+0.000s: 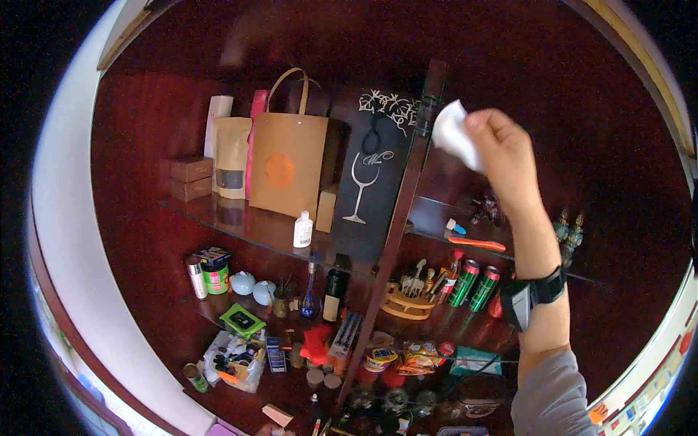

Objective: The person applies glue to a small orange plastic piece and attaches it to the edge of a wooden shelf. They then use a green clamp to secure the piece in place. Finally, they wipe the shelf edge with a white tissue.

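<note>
My right hand (502, 149) is raised high at the upper right, shut on a crumpled white cloth (452, 133). The cloth presses against the dark wooden upright post (407, 189) of a red-brown glass-shelf cabinet, near the post's top. A black strap with a small device sits on my right wrist. My left hand is not in view.
The upper glass shelf (247, 225) carries a brown paper bag (287, 163), a black bag with a wine-glass drawing (367, 189), brown boxes (190, 178) and a small white bottle (302, 229). Lower shelves hold green cans (474, 285), a dark bottle (335, 287), jars and clutter.
</note>
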`<action>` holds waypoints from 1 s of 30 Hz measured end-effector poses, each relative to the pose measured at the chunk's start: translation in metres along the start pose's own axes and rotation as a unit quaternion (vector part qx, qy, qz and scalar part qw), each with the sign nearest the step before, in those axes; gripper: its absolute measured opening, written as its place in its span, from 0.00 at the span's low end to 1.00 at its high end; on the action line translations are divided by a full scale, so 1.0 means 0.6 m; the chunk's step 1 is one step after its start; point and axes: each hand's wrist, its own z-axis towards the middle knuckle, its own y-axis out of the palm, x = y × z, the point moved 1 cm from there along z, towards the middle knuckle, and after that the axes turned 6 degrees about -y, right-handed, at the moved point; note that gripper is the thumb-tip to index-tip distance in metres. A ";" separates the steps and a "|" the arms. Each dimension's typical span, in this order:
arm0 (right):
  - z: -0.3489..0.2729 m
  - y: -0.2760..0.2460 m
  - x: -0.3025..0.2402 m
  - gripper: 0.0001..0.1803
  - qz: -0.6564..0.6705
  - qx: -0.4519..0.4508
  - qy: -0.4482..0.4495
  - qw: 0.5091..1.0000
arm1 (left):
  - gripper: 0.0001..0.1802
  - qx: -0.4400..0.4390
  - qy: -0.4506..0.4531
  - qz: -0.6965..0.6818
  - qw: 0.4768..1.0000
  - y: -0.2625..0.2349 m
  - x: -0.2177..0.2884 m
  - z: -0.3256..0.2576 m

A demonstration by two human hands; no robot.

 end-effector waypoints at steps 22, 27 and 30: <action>-0.332 0.056 -0.039 0.10 0.207 -0.055 0.224 0.951 | 0.07 -0.150 0.315 -0.082 0.934 0.106 0.482 0.048; -0.357 0.047 -0.034 0.06 0.308 -0.090 0.243 0.915 | 0.08 -0.148 0.333 -0.063 0.929 0.107 0.471 0.065; -0.363 0.036 -0.025 0.04 0.340 -0.041 0.291 0.893 | 0.08 -0.090 0.377 0.033 0.921 0.106 0.477 0.064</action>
